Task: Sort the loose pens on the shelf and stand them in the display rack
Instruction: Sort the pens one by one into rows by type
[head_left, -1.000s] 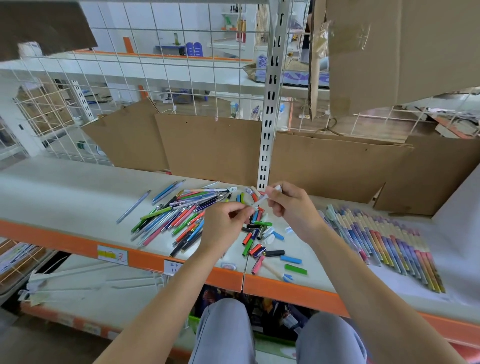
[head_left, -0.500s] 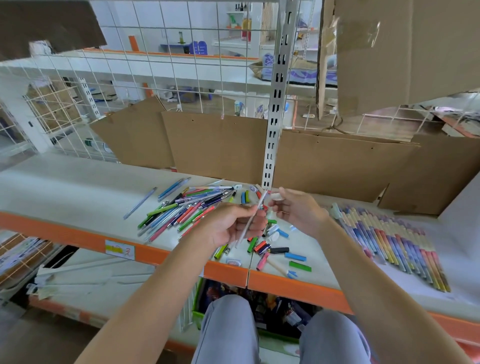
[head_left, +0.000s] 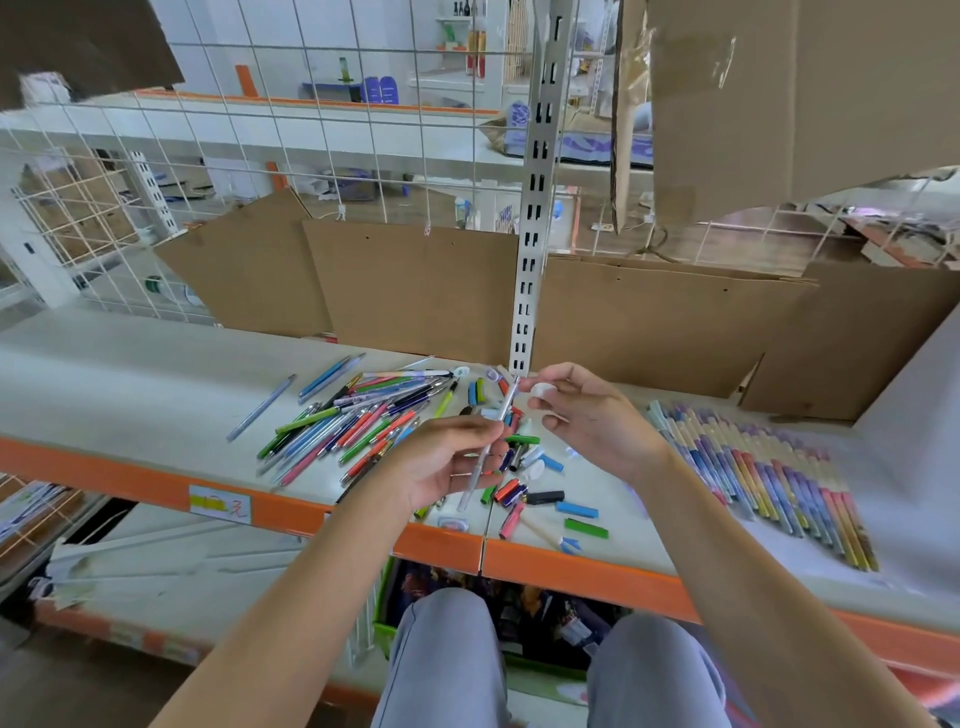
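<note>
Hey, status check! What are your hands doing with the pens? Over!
Left hand gripping thin pen. Right hand pinching white cap. Pen pile unsorted. Nothing blocking.

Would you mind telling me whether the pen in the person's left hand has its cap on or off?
Off, it seems. The left hand holds the thin pen, and the right hand pinches a small white cap apart from it.

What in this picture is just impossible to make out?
- Head view, under the shelf: the green bin's contents, hidden by the knees and shelf edge.
- Price label: print too small.
- White piece in the right hand: mostly hidden by fingers.
- No display rack visible.
</note>
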